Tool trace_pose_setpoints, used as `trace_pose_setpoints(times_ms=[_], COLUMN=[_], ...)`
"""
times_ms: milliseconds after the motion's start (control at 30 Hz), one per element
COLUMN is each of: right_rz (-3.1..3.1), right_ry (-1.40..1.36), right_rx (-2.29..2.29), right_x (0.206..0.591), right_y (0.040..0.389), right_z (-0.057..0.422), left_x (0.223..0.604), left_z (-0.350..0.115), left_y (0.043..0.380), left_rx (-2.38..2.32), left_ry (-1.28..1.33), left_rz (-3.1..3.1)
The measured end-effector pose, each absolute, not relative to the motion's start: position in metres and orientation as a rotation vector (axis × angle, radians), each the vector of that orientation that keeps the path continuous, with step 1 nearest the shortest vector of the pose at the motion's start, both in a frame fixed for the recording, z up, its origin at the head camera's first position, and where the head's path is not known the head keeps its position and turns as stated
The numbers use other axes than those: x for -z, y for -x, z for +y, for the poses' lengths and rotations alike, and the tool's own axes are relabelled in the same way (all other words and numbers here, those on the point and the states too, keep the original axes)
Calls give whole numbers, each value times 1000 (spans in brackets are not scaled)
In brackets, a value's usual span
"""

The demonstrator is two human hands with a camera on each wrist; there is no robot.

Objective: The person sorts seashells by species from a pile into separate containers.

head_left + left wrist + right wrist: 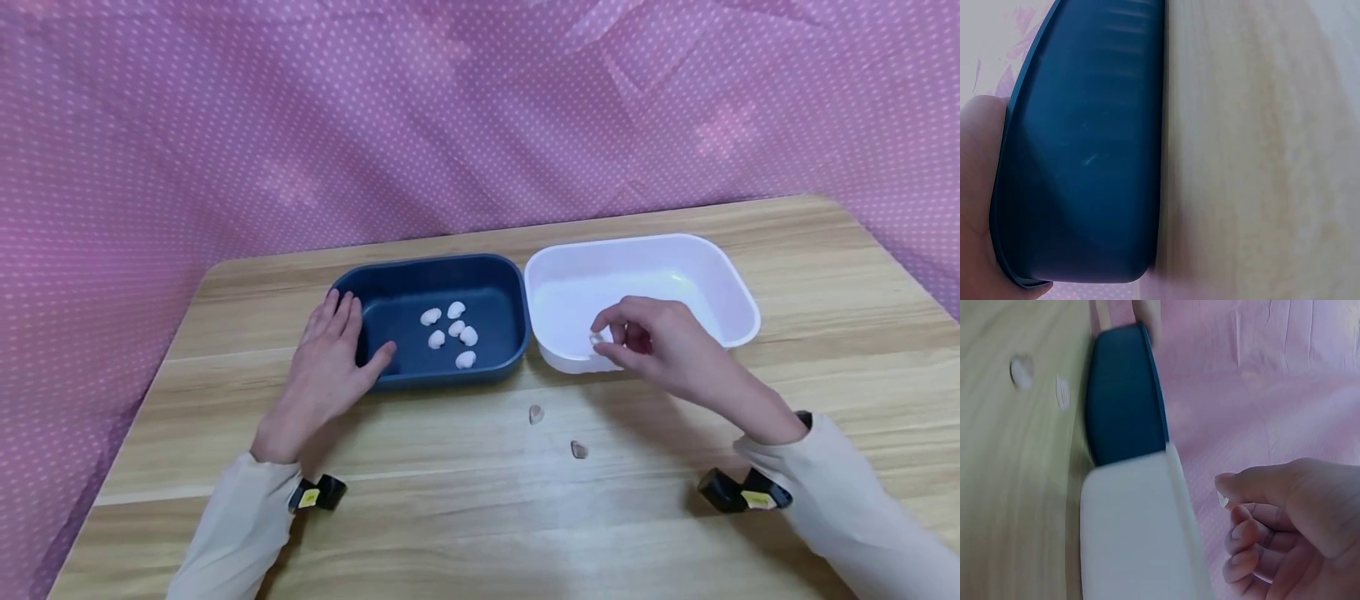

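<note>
My right hand [660, 342] pinches a small pale seashell [596, 338] between thumb and fingertips, over the near left part of the white tray [742, 333]. In the right wrist view, a bit of that shell [1222, 499] shows at the thumb tip. At the left end of the dark blue tray [408, 383], my left hand [326, 362] rests on the rim with fingers extended and thumb over the near edge. Several white seashells [466, 360] lie in the blue tray. Two brownish seashells, one farther [536, 414] and one nearer [579, 450], lie on the table before the trays.
Both trays stand side by side, ends together, on a wooden table [450, 517]. Behind them hangs a pink dotted cloth [420, 125]. Black devices are strapped at the left wrist [318, 493] and right wrist [742, 492].
</note>
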State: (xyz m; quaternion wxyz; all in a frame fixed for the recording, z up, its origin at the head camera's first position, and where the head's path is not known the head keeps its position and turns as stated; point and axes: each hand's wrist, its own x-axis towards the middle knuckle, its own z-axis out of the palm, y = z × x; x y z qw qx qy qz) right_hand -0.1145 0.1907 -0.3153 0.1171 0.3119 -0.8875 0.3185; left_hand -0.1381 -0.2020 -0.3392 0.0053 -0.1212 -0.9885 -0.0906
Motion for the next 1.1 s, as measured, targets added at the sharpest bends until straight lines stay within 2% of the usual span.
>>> trace_pose_setpoints(times_ms=[567,733,1100], right_rz=[-2824,-3026,-3188], right_ry=[-663,-563,-564], right_rx=[-879,-850,-746], right_x=[331,334,339], right_y=[167,177,186], right_z=[210,211,209], left_x=[337,338,337], left_z=[-202,-201,-203], left_y=[138,139,140], left_rx=[292,278,286], left_ry=[394,404,388], left_rz=[-3084,-3076,-3086])
